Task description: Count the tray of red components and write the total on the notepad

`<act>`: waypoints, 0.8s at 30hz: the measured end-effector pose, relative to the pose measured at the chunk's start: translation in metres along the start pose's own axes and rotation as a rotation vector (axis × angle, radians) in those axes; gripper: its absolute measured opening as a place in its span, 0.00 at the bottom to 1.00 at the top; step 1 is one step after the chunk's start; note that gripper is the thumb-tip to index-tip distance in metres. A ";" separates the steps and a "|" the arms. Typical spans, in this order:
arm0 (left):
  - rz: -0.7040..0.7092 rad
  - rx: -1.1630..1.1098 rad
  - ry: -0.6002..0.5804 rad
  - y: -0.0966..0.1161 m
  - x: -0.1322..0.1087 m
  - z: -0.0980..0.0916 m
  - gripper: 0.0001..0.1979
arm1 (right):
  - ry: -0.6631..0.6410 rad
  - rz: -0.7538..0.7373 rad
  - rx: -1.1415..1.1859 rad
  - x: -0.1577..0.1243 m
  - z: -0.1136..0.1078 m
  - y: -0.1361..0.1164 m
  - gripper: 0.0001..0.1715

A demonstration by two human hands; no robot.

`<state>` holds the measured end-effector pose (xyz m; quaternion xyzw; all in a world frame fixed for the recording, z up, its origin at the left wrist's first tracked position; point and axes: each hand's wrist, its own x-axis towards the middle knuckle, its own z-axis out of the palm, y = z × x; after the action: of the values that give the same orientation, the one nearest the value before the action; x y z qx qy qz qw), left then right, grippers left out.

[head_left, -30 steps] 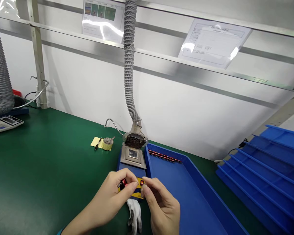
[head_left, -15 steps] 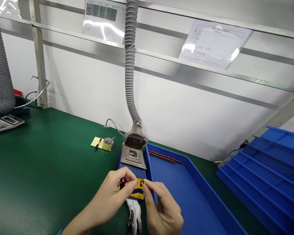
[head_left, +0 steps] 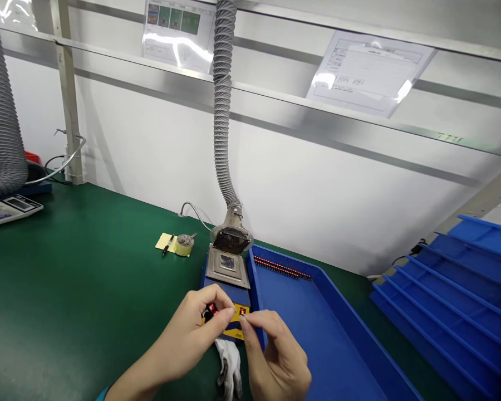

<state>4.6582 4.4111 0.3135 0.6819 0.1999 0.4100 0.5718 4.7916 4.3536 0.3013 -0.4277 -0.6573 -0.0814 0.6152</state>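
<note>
My left hand is closed in a pinch, thumb against forefinger, over the yellow front panel of a small solder pot. Whatever lies between those fingertips is too small to make out. Close beside it on the right, my right hand also pinches thumb and forefinger together; its content cannot be made out either. The two sets of fingertips are slightly apart. A lit switch glows on the panel just above the right fingertips. Red digits show partly behind the left hand.
A white glove lies below the solder pot. On the right, a blue tray holds rows of small red-and-black parts. A fume hose hangs over the pot. Stacked blue trays stand far right; a tape roll sits left.
My right hand's fingertips have shifted slightly left and down, uncovering more of the lit switch. The left hand stays almost where it was.
</note>
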 end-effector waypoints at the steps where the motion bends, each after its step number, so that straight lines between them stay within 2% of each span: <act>1: -0.008 -0.028 -0.009 0.000 0.001 -0.001 0.12 | -0.063 -0.022 0.006 0.001 -0.002 -0.001 0.13; 3: -0.016 -0.071 -0.020 0.000 0.001 -0.002 0.12 | -0.238 -0.031 0.041 0.004 -0.006 -0.004 0.12; 5: -0.015 -0.086 -0.028 0.001 0.002 -0.003 0.12 | -0.343 -0.005 0.099 0.006 -0.010 -0.006 0.11; 8: -0.031 -0.060 -0.048 0.004 0.001 -0.004 0.12 | -0.296 0.034 0.137 0.007 -0.013 -0.006 0.16; 11: -0.034 0.009 -0.095 0.006 0.000 -0.006 0.12 | -0.264 -0.010 0.035 0.006 -0.013 -0.002 0.23; 14: -0.001 0.118 -0.121 0.007 -0.001 -0.007 0.11 | -0.270 -0.045 -0.058 0.006 -0.012 0.001 0.20; 18: 0.099 0.272 -0.116 0.007 -0.004 -0.008 0.10 | -0.253 -0.025 -0.106 0.003 -0.010 -0.001 0.10; 20: 0.205 0.412 -0.113 0.004 -0.005 -0.007 0.09 | -0.217 0.079 -0.094 0.002 -0.007 -0.003 0.07; 21: 0.274 0.496 -0.106 0.002 -0.005 -0.007 0.09 | -0.210 0.172 -0.059 0.001 -0.005 -0.005 0.09; 24: 0.460 0.669 -0.055 -0.003 -0.005 -0.006 0.08 | -0.237 0.498 0.261 -0.001 -0.002 -0.004 0.18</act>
<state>4.6512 4.4120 0.3092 0.8680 0.1492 0.4211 0.2168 4.7899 4.3491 0.3024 -0.4994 -0.6045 0.2075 0.5849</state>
